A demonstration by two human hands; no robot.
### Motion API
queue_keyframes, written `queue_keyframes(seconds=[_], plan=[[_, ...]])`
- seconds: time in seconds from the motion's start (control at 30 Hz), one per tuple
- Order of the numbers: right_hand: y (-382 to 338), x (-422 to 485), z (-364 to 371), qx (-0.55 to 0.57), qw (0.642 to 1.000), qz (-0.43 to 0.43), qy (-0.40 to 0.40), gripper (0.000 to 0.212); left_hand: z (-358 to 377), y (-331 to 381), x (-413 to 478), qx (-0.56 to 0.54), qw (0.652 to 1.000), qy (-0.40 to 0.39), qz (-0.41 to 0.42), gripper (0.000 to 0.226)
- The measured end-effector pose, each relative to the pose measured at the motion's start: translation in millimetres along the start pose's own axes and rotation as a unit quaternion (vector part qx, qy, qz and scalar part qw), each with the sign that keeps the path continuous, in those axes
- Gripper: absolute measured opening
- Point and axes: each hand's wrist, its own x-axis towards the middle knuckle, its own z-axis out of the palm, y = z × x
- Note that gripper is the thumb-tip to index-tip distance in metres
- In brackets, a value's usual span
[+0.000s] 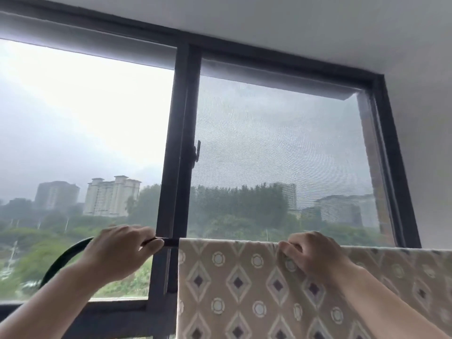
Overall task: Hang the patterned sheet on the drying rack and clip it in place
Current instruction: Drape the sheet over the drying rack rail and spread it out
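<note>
A beige patterned sheet (pixel 239 289) with diamonds and circles hangs over the dark top bar of the drying rack (pixel 171 241), filling the lower right. My right hand (pixel 313 255) pinches the sheet's top fold on the bar. My left hand (pixel 124 250) grips the bare bar just left of the sheet's edge, where the bar curves down to the left (pixel 63 260). No clip is visible.
A large window with a dark frame (pixel 176 167) stands right behind the rack, with a mesh screen (pixel 281 155) on the right pane and a handle (pixel 197 152) at the middle post. A white wall is at the right.
</note>
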Motion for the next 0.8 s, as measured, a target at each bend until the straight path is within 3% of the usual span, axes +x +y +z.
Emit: queue_keyframes(seconds=[0.23,0.37,0.47,0.63,0.8], plan=[[-114,29,1,0.063,0.985,-0.142,-0.076,0.041,-18,6,-7,-0.024,1.0,-0.006,-0.004,0.039],[-143,41,6,0.245,0.95,-0.096,-0.171,0.021,-17,14,-8,-0.055,0.998,0.008,0.009,0.047],[-148,42,3,0.315,0.925,-0.078,-0.197,0.015,-17,16,-6,-0.077,0.997,0.0,-0.005,0.035],[-156,44,5,0.337,0.917,-0.065,-0.204,0.014,-20,15,-4,-0.089,0.996,-0.012,-0.014,0.016],[-167,52,11,0.326,0.92,-0.065,-0.207,0.017,-18,10,-3,-0.098,0.995,-0.021,-0.029,0.015]])
